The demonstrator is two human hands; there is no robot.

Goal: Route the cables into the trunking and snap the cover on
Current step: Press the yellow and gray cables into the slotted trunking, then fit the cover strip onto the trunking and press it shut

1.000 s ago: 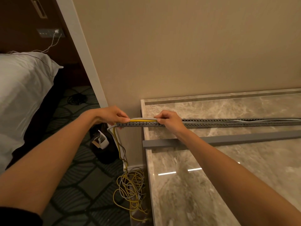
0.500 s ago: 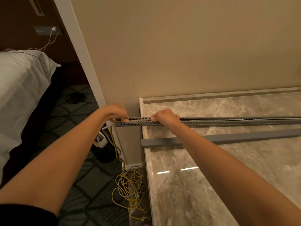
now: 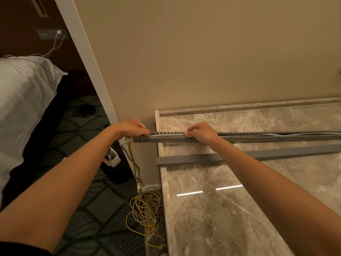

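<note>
A: Start nearest you. What's down by the floor?

B: A loose tangle of yellow and grey cables [image 3: 145, 209] on the carpet, at the foot of the marble counter [image 3: 230, 209]. A good length is not yet routed.

A: And on the counter?

B: The cover [image 3: 239, 157], a plain grey strip, lies flat on the marble, just in front of the trunking [image 3: 267, 138] and not touching it. So the snapping-on isn't begun.

A: The trunking itself?

B: A slotted grey channel running along the counter, its left end overhanging the edge. Cables climb from the tangle and enter at that end; a pale one already lies inside, running off to the right.

A: The hands?

B: The left hand [image 3: 132, 127] is at the overhanging end, fingers curled and pinched on the cables where they enter. The right hand [image 3: 201, 132] is further along, fingertips closed down over the channel's top, pressing cable in; whether it grips the wall as well, I can't tell.

A: Your judgement?

B: Routing under way, roughly the early middle; slack to feed, then the cover
</note>
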